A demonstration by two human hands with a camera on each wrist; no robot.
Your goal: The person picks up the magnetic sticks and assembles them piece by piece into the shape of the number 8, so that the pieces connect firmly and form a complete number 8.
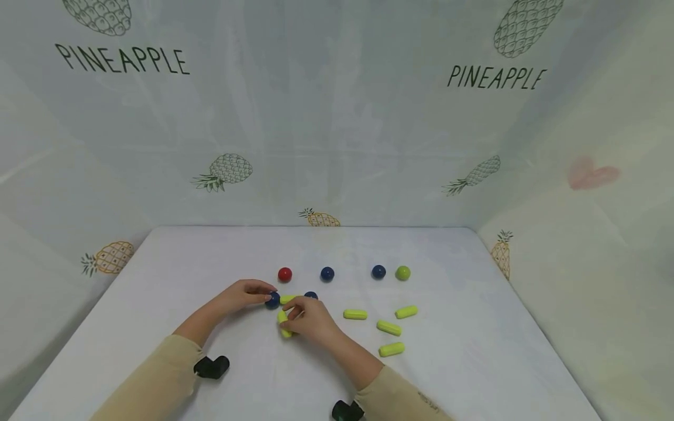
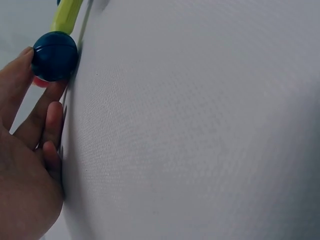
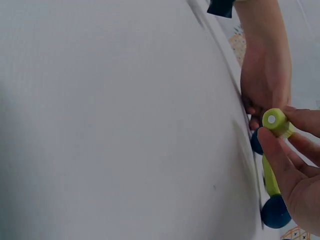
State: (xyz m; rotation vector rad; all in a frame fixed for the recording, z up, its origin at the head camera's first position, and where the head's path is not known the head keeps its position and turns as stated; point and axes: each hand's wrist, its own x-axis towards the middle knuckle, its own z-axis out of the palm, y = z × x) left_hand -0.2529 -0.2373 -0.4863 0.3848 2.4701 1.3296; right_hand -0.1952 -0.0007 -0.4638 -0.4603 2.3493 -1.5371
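Pinching a blue ball (image 1: 272, 300) in the left hand (image 1: 246, 295) and a yellow-green rod (image 1: 282, 317) in the right hand (image 1: 313, 320), with forearms (image 1: 205, 321) angled inward. Near a second rod (image 1: 289, 299), lying between the held ball and another blue ball (image 1: 311, 295). Farther outward, to a red ball (image 1: 285, 274), two more blue balls (image 1: 327, 273) and a green ball (image 1: 402, 273) in a row, with four loose rods (image 1: 389, 327) rightward. On a white table (image 1: 489, 362), before pineapple-printed cloth (image 1: 337, 117).

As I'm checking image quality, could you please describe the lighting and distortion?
Head view: soft light, faint shadows near the left hand and right hand; left wrist view: dimmer, the white table darkening toward lower right; right wrist view: also dim, the table's edge bowed, probably by the lens.
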